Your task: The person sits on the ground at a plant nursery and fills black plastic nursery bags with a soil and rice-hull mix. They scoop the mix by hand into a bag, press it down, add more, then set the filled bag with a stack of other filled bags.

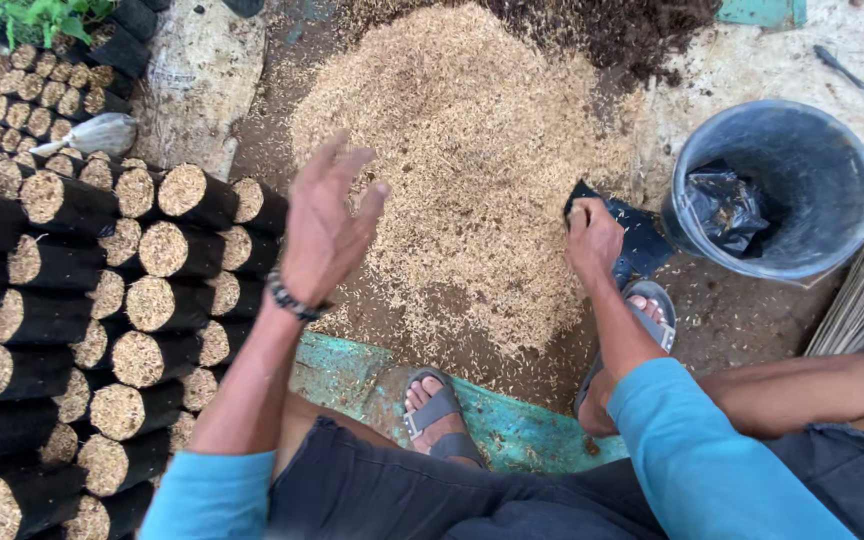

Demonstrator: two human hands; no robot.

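Right now the right hand point(593, 238) pinches a black plastic bag point(642, 240) at the husk pile's point(462, 150) right edge, beside the bucket point(774, 190). Left hand point(324, 225) hovers open, empty, left of the bag, farther away.

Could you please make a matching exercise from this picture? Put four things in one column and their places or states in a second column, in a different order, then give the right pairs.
Things:
1. left hand
2. right hand
3. bucket
4. filled black bags

Places or states:
A. stacked on their sides at the left
B. raised, open, holding nothing
C. gripping a black bag at the edge of the husk pile
D. standing at the right, black plastic inside

Pairs: 1-B, 2-C, 3-D, 4-A
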